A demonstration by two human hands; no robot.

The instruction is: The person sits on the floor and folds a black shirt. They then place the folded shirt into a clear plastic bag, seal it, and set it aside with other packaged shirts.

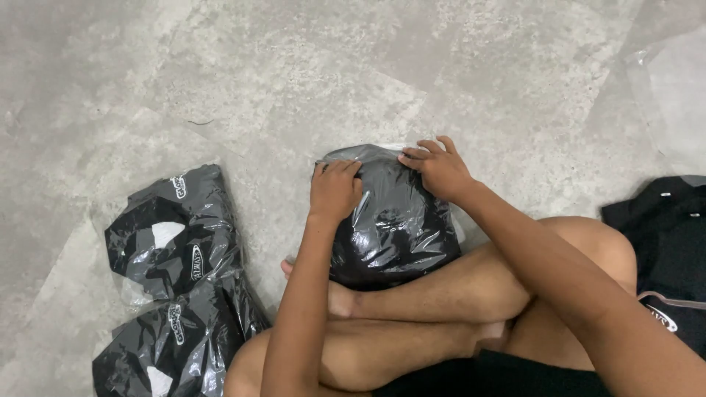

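A black garment sealed in a clear plastic bag (393, 228) lies on the grey stone floor in front of my crossed legs. My left hand (334, 187) presses on the bag's top left edge, fingers curled over it. On the bag's top right corner rests my right hand (440, 167), its fingers bent onto the plastic. Both hands grip the upper end of the same bag.
Two more bagged black garments lie at the left, one (173, 235) above the other (173, 342). A loose black garment (665, 242) lies at the right edge, beside an empty clear plastic sheet (673, 95). My bare legs (441, 309) are crossed below the bag.
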